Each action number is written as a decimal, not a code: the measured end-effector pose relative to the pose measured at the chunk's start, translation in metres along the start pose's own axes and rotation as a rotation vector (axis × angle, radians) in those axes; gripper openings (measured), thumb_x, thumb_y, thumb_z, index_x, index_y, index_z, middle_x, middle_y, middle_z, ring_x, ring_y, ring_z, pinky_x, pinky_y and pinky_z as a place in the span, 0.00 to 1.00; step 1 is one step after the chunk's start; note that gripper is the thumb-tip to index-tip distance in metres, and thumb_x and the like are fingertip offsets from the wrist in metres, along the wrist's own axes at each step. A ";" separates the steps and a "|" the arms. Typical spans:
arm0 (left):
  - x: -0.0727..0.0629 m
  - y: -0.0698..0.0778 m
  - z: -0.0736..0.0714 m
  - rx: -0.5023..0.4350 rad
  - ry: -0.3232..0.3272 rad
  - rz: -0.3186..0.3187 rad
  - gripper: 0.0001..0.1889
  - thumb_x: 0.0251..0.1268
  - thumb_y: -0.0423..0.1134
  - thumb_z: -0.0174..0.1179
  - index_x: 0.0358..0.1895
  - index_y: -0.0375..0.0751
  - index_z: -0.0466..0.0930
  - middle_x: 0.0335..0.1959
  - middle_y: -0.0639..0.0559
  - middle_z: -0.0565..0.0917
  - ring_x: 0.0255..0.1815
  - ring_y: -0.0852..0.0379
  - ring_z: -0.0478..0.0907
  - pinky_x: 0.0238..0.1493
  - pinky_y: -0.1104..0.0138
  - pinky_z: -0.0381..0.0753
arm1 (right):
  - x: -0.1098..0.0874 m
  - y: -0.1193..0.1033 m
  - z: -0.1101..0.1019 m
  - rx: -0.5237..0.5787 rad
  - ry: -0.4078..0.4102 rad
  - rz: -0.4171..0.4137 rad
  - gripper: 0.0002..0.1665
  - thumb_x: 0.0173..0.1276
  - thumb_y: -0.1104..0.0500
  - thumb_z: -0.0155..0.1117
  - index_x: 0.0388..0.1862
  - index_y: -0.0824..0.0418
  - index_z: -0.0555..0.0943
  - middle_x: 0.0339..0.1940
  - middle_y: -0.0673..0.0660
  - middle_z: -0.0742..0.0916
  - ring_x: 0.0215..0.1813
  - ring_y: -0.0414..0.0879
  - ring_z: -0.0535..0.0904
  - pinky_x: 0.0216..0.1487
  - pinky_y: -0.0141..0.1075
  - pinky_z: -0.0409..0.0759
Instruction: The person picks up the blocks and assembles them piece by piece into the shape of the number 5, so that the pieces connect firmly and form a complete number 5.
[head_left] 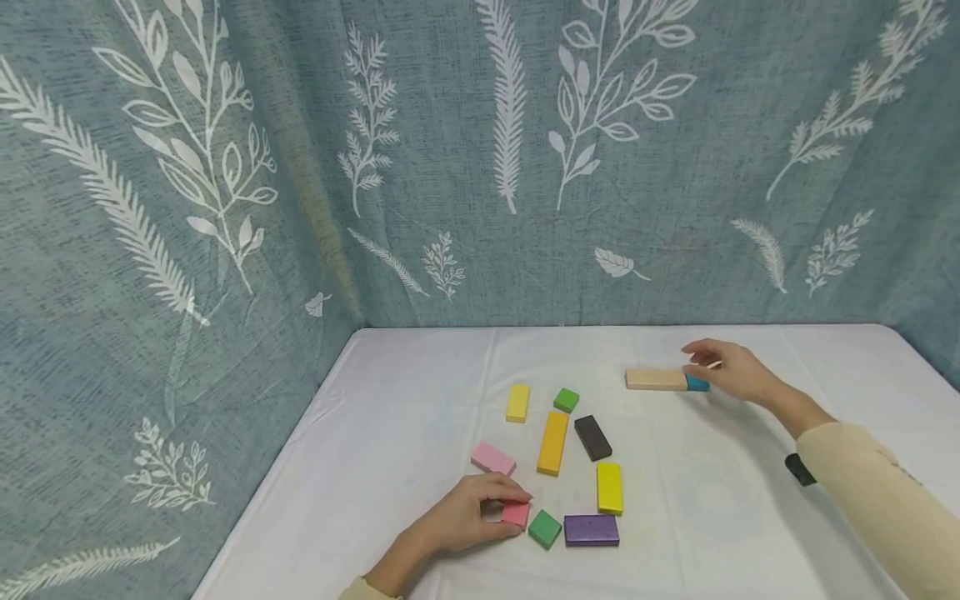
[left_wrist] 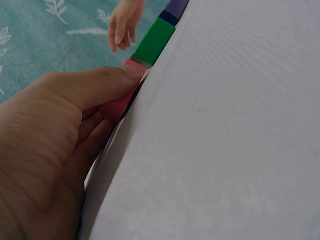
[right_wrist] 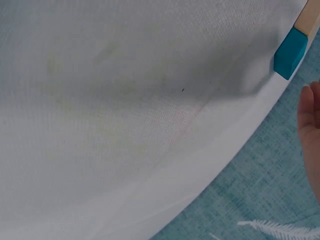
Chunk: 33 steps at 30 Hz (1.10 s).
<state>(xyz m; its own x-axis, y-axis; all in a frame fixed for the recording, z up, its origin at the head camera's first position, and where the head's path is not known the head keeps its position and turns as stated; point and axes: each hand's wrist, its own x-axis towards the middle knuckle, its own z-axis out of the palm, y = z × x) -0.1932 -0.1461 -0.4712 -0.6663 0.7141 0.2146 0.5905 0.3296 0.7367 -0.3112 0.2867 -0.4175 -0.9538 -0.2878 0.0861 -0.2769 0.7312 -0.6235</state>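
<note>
My left hand pinches a coral-red block between thumb and fingers on the white cloth. In the left wrist view the thumb lies across that red block. Just right of it sits a green block, followed by a purple block. At the back right, my right hand hovers by a blue block, its fingers loosely bent. The blue block touches the end of a long natural-wood block. In the right wrist view a gap shows between the fingers and the blue block.
Between the hands lie a pink block, an orange block, a black block, a bright yellow block, a pale yellow block and a small light-green block. A leaf-patterned curtain hangs behind the table.
</note>
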 end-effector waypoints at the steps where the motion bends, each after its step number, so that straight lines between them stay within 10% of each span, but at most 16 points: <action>1: 0.000 0.000 0.000 0.002 0.001 0.000 0.16 0.57 0.37 0.69 0.50 0.40 0.83 0.45 0.56 0.82 0.48 0.64 0.76 0.50 0.69 0.75 | 0.000 -0.001 0.001 0.002 0.003 -0.003 0.27 0.72 0.55 0.58 0.60 0.73 0.71 0.49 0.69 0.80 0.52 0.64 0.75 0.51 0.54 0.74; 33: 0.001 -0.002 0.000 0.008 0.001 -0.003 0.17 0.56 0.36 0.70 0.50 0.40 0.84 0.46 0.56 0.82 0.48 0.64 0.76 0.50 0.69 0.75 | -0.007 -0.049 0.056 0.044 -0.012 -0.092 0.17 0.68 0.61 0.61 0.49 0.73 0.79 0.38 0.60 0.83 0.40 0.52 0.78 0.40 0.41 0.78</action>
<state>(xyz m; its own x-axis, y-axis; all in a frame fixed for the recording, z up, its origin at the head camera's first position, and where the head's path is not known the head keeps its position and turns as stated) -0.1951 -0.1463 -0.4723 -0.6688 0.7122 0.2131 0.5920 0.3368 0.7322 -0.2841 0.2183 -0.4315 -0.9230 -0.3600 0.1357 -0.3578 0.6735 -0.6468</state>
